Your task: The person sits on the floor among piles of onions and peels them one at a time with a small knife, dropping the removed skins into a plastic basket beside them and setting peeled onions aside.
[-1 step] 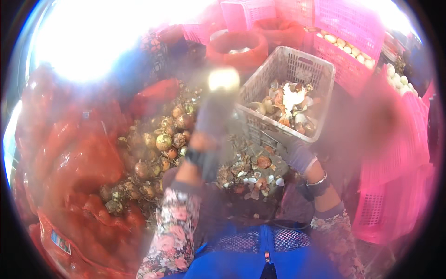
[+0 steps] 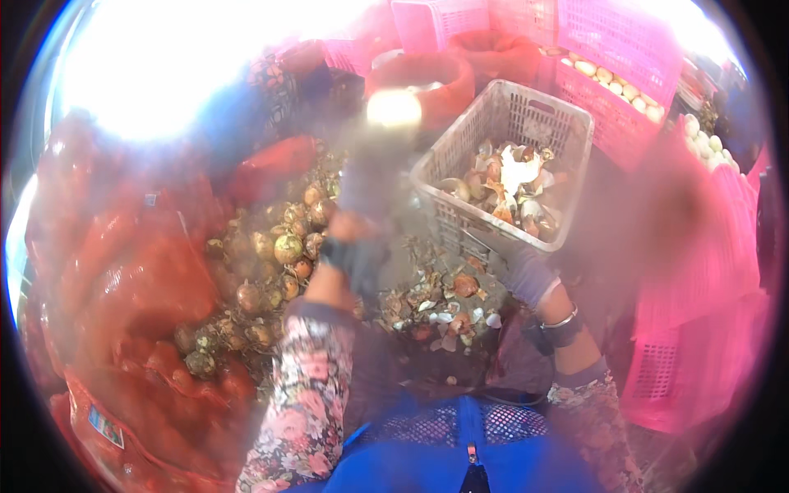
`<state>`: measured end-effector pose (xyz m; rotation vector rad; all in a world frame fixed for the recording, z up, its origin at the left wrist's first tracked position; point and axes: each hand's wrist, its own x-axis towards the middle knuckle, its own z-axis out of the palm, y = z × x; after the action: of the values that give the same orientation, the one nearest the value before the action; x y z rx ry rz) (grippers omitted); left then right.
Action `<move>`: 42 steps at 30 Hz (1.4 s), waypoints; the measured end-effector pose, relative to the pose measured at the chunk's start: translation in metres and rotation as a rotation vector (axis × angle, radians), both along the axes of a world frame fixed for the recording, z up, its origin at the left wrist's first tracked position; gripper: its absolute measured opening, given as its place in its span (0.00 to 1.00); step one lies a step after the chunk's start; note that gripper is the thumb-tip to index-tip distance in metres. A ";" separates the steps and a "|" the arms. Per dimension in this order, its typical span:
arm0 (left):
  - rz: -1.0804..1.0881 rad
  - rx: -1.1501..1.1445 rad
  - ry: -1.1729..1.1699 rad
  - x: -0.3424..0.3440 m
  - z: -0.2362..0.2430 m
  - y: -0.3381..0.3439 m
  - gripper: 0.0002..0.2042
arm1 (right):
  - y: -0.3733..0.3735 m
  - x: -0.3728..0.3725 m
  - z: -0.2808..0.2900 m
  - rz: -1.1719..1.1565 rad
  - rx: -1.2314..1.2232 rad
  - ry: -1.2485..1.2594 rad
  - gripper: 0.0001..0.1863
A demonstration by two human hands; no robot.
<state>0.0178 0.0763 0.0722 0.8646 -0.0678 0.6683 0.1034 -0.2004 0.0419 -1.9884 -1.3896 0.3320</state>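
Note:
My left hand [image 2: 368, 177], gloved and smeared by haze, reaches forward beside the grey crate [image 2: 472, 215]. At its far end is a pale, glaring round thing that looks like a peeled onion [image 2: 394, 108]. My right hand [image 2: 532, 278], in a light glove, is closed low by the crate's near right corner; what its fingers hold is too blurred to tell. Onion skins and scraps [image 2: 519, 177] lie inside the crate. Unpeeled onions [image 2: 288, 249] are heaped left of my left forearm. More peelings [image 2: 444, 308] litter the ground between my arms.
Red mesh sacks [image 2: 148, 271] fill the left side. An open red sack [image 2: 440, 82] stands behind the crate. Pink crates [image 2: 608, 103], one with pale onions [image 2: 629, 90], stand far right, and pink basket-like crates [image 2: 686, 329] line the right. Glare whitens the upper left.
My left hand and the pale round thing have moved slightly up and away. My left forearm has swung a little left. My right hand has hardly moved.

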 end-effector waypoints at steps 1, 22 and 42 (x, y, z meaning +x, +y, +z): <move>0.021 0.014 -0.047 0.015 0.023 0.007 0.17 | -0.001 0.002 -0.002 -0.010 0.003 -0.053 0.31; 0.576 -0.082 1.096 -0.020 -0.392 0.153 0.30 | 0.024 -0.022 -0.028 0.264 -0.742 -0.158 0.25; 0.163 0.628 1.579 -0.076 -0.590 0.127 0.29 | 0.049 -0.018 -0.095 0.491 -0.495 -0.075 0.24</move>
<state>-0.0584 0.2031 -0.5178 1.8090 1.2770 -0.0624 0.0852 -0.1510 -0.0535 -2.0186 -1.9896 0.9035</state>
